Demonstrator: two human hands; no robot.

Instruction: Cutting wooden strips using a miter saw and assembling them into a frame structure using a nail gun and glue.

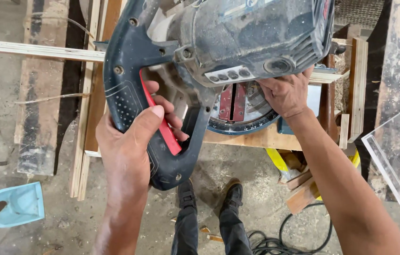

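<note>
**Two hands at a mitre saw in a dusty workshop**

A grey concrete floor [256, 189] lies below, dusted with sawdust and strewn with wood offcuts. A person stands over a dark blue mitre saw [238, 38] that fills the upper middle of the view. The saw sits on a low wooden base [256, 138], whose near edge runs just beyond the person's black shoes [209, 196].

The left hand [131, 141] is clenched around the saw's loop handle [129, 89], fingers curled over the red trigger bar [164, 130], thumb on the outside. The right hand [285, 92] reaches under the motor housing and presses down on a pale wood strip [34, 49], which runs from the far left across the saw bed. Its fingertips are hidden by the housing, so I cannot tell whether they grip it.

Stacked planks [84, 141] crowd the left of the base. A light blue dustpan [18, 204] lies near left. A black cable [280, 238] coils on the near floor to the right, and a clear plastic sheet [391, 151] juts in from the right edge.
</note>
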